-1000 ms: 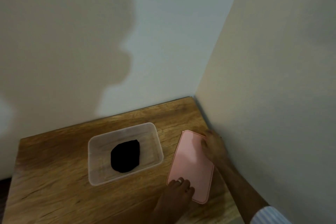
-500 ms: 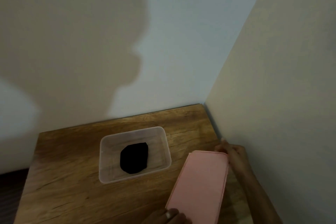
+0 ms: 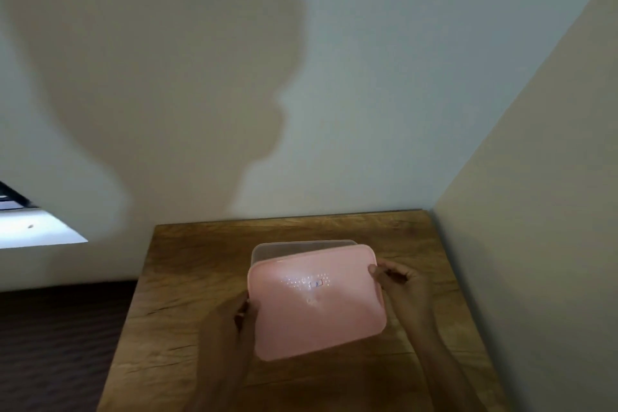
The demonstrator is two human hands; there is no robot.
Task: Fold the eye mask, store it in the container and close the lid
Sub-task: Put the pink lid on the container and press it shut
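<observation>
A pink rectangular lid (image 3: 317, 303) is held over the clear plastic container (image 3: 267, 248), tilted and covering nearly all of it; only the container's far rim shows. My left hand (image 3: 234, 328) grips the lid's left edge. My right hand (image 3: 401, 288) grips its right edge near the far corner. The black eye mask is hidden beneath the lid.
The container stands on a small wooden table (image 3: 200, 278) pushed into a corner. A wall (image 3: 535, 244) runs close along the table's right side and another behind it. Dark floor (image 3: 60, 344) lies past the table's left edge.
Both hands lifted the pink lid from the table's right side and carried it left over the container, hiding the eye mask. The camera view shifted too.
</observation>
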